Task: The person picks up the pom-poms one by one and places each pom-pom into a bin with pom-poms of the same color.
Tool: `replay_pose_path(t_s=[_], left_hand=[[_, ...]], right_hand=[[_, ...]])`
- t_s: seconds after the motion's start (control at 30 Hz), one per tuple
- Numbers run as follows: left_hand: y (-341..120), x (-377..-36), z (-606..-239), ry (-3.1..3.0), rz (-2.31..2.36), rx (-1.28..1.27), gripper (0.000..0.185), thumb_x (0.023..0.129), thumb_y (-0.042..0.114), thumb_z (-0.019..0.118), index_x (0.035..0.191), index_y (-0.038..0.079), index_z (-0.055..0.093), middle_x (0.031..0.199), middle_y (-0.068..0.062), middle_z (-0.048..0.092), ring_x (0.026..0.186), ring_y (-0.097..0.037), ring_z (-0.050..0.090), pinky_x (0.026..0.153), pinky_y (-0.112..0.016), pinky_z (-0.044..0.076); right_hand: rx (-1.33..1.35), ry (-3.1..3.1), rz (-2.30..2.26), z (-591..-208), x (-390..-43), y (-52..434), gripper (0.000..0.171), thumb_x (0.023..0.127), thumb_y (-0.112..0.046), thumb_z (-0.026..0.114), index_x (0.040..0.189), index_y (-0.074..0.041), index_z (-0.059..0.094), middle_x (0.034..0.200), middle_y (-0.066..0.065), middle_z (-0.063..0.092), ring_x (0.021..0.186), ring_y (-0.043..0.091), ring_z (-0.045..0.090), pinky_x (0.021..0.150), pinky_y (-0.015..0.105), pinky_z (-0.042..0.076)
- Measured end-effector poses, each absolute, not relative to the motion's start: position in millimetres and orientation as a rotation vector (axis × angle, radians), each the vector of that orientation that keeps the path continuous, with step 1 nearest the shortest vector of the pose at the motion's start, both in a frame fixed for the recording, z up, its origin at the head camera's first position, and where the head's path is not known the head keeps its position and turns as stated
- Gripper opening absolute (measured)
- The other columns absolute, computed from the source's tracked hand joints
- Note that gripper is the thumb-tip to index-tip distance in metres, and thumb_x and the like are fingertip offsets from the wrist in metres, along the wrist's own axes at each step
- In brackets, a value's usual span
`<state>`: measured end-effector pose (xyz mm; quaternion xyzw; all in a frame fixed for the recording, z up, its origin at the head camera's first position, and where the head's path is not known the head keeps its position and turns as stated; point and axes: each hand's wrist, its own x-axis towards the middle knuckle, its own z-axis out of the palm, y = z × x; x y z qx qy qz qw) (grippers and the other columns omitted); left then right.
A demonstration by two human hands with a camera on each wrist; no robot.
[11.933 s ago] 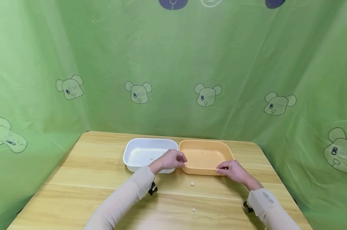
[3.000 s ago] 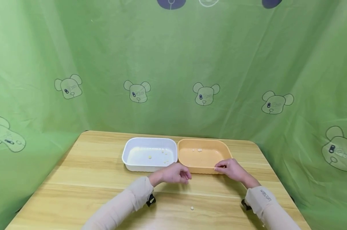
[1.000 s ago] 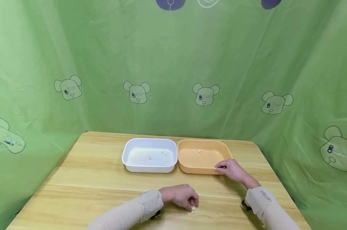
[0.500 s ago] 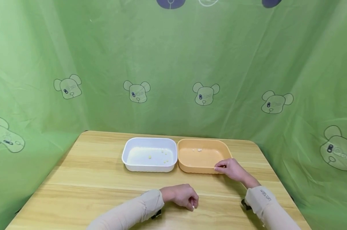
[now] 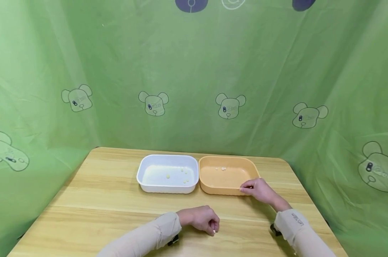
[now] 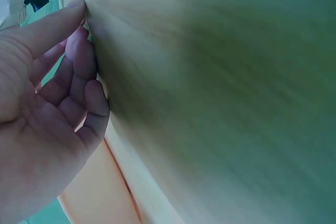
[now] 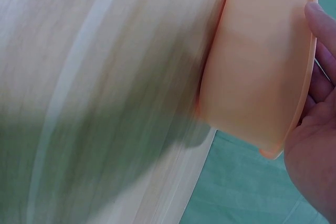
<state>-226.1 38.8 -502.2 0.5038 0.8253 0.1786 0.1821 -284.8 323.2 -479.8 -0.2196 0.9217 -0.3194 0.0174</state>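
Small white bead (image 5: 214, 232) sits pinched at the fingertips of the person's left hand (image 5: 202, 220), just above the pale wooden table (image 5: 94, 200) near its front edge. A second ago that bead lay on the wood beneath the same fingers; now the hand has curled round it and drawn slightly back, so the pick-up looks done and the bead seems ready to be carried off. In the left wrist view the fingers (image 6: 79, 66) lie close together against the wood, but the bead itself cannot be made out there.

The person's right hand (image 5: 259, 190) has not moved: thumb and fingers pinch the near rim of the shallow peach-orange plastic tray (image 5: 210, 185), steadying it. The right wrist view shows that rim (image 7: 307, 77) held against the fingers.

The peach tray stands touching a white rectangular plastic tray (image 5: 142, 180) on its left, both towards the back of the table. A few white beads (image 5: 220, 168) lie near the far wall of the peach tray; several pale yellowish beads (image 5: 177, 175) are scattered in the white one. No other loose bead shows on the table, so this one appears to be the last to sort.
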Motion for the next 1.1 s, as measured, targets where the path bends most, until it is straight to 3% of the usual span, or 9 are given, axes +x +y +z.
replay_pose_path(t_s=[1.1], left_hand=[[13, -238, -499, 2.229, 0.866, 1.265, 0.007, 0.083, 0.009, 0.072, 0.085, 0.012, 0.067, 0.073, 0.015, 0.06, 0.068, 0.005, 0.056, 0.066, -0.012, 0.048]], right_hand=[[-0.652, 2.869, -0.997, -481, -285, 323, 0.014, 0.087, -0.028, 0.069, 0.088, -0.016, 0.074, 0.082, -0.008, 0.069, 0.074, 0.007, 0.06, 0.065, 0.023, 0.05]])
